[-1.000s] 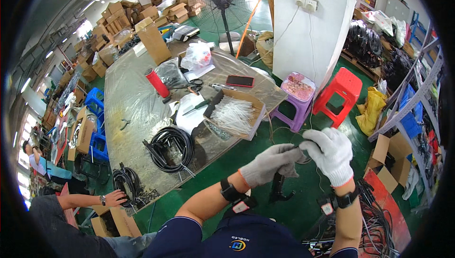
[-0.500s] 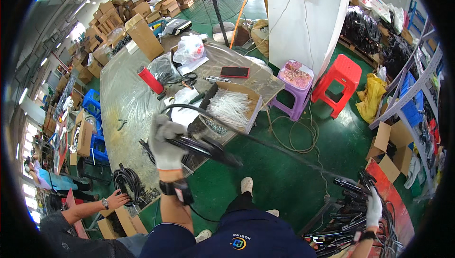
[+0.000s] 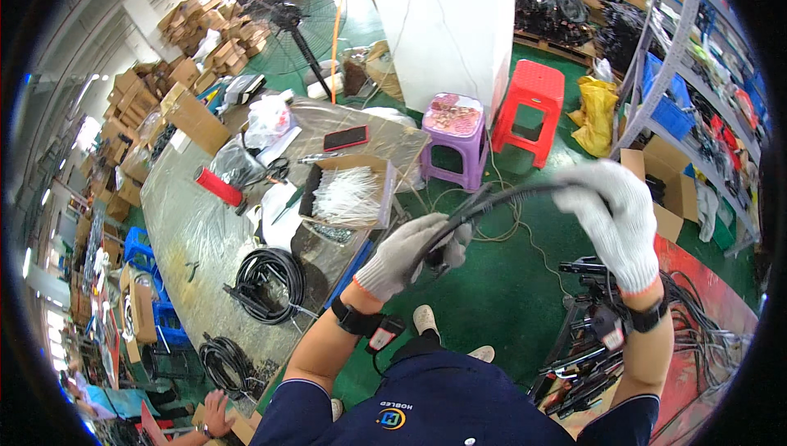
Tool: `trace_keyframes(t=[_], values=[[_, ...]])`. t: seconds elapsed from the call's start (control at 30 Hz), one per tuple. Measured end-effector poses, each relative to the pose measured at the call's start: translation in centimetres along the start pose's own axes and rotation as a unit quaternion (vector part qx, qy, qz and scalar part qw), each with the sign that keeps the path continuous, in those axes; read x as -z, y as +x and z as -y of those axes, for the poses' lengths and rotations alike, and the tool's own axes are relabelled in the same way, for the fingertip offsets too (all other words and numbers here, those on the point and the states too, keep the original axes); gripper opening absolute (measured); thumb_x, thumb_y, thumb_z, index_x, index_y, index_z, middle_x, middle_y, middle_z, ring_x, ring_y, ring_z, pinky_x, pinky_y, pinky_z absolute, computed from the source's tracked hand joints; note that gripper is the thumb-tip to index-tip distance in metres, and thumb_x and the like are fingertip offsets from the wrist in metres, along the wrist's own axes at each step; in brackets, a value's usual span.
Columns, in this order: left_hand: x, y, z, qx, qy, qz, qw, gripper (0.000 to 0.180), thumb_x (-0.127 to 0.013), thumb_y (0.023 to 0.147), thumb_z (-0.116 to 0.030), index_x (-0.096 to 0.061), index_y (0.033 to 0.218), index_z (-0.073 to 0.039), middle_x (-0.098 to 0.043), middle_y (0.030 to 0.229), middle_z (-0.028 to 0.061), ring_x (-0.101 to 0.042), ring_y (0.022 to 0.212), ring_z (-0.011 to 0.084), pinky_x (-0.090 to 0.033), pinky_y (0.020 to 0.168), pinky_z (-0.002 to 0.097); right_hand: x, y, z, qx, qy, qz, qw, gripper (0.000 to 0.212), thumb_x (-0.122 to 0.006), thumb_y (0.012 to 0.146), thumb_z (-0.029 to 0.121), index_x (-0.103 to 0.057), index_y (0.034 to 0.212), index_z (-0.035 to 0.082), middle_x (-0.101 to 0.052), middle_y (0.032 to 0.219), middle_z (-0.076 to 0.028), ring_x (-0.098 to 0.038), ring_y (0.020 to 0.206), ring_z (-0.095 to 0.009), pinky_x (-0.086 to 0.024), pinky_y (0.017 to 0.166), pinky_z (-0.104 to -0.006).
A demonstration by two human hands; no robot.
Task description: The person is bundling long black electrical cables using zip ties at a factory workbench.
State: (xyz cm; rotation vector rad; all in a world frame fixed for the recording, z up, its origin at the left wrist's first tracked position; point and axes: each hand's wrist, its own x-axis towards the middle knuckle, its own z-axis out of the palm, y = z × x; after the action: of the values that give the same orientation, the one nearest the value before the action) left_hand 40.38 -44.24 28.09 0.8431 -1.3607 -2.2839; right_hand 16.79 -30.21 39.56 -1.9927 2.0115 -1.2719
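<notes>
A black cable (image 3: 518, 193) arches between my two hands, above the floor in front of me. My left hand (image 3: 402, 256), in a white knit glove, is closed round one part of it; a dark bundled part (image 3: 438, 259) shows by the fingers, partly hidden. My right hand (image 3: 616, 220), gloved too, grips the cable higher up on the right, its fingers slightly blurred. Left of my left hand, a tied coil of black cable (image 3: 297, 282) lies on the table (image 3: 184, 208). Another black coil (image 3: 220, 361) rests near the table's closest corner.
Black cables with connectors (image 3: 586, 348) are heaped on a red surface (image 3: 730, 282) at right. A cardboard box (image 3: 384, 200) holds white cable ties (image 3: 348, 193). Purple (image 3: 459, 155) and red (image 3: 529, 110) stools stand ahead. A co-worker's hand (image 3: 216, 415) appears at lower left.
My right hand has risen from the cable heap and now holds the cable near the middle. My left hand has shifted right. The view has turned right; the co-worker's hand has left the coil.
</notes>
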Motion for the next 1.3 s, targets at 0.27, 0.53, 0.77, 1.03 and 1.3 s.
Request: trace_keyframes(t=[0.27, 0.53, 0.77, 1.03, 1.3], values=[[-1.9, -1.5, 0.0, 0.039, -0.141, 0.121, 0.982, 0.066, -0.037, 0.104, -0.061, -0.065, 0.098, -0.002, -0.041, 0.045, -0.0065, -0.035, 0.036, 0.0112, -0.044, 0.052, 0.0330, -0.4, 0.4, -2.4, 0.002, -0.021, -0.087, 0.996, 0.018, -0.074, 0.086, 0.018, -0.076, 0.101, 0.007, -0.073, 0.091, -0.011, -0.070, 0.086, -0.028, -0.054, 0.080, -0.0349], [-2.4, -2.6, -0.8, -0.005, -0.232, 0.200, 0.952, 0.080, -0.032, 0.097, -0.076, -0.066, 0.101, -0.004, -0.042, 0.046, -0.0054, -0.042, 0.039, 0.0108, -0.049, 0.059, 0.0320, 0.1, -0.2, -3.5, 0.030, -0.040, -0.076, 0.996, 0.019, -0.076, 0.085, 0.021, -0.076, 0.099, 0.009, -0.073, 0.089, -0.011, -0.070, 0.083, -0.029, -0.054, 0.076, -0.0361], [-2.9, -3.1, -1.5, -0.035, -0.119, 0.177, 0.976, 0.066, -0.041, 0.101, -0.065, -0.065, 0.091, -0.004, -0.043, 0.048, -0.0041, -0.041, 0.040, 0.0119, -0.046, 0.056, 0.0338, 0.4, -0.3, -3.2, 0.052, -0.093, -0.047, 0.993, 0.019, -0.075, 0.086, 0.025, -0.075, 0.100, 0.013, -0.067, 0.080, -0.010, -0.066, 0.077, -0.030, -0.051, 0.069, -0.0380], [7.7, -11.2, -0.9, -0.285, -0.143, 0.180, 0.930, 0.063, -0.052, 0.099, -0.059, -0.056, 0.065, -0.006, -0.047, 0.053, 0.0018, -0.048, 0.045, 0.0244, -0.036, 0.043, 0.0351, 10.2, -11.0, -18.8, -0.126, -0.234, 0.042, 0.963, 0.036, -0.062, 0.091, 0.010, -0.066, 0.127, 0.013, -0.067, 0.100, -0.014, -0.063, 0.093, -0.036, -0.051, 0.083, -0.0418], [9.2, -8.2, -2.2, -0.229, -0.116, -0.033, 0.966, 0.048, -0.050, 0.105, -0.048, -0.049, 0.071, -0.013, -0.034, 0.050, -0.0061, -0.031, 0.043, 0.0114, -0.027, 0.049, 0.0297, 13.2, -24.1, -19.8, -0.243, -0.231, 0.057, 0.940, 0.027, -0.069, 0.084, 0.005, -0.073, 0.110, 0.009, -0.066, 0.095, -0.012, -0.064, 0.091, -0.026, -0.050, 0.082, -0.0355]])
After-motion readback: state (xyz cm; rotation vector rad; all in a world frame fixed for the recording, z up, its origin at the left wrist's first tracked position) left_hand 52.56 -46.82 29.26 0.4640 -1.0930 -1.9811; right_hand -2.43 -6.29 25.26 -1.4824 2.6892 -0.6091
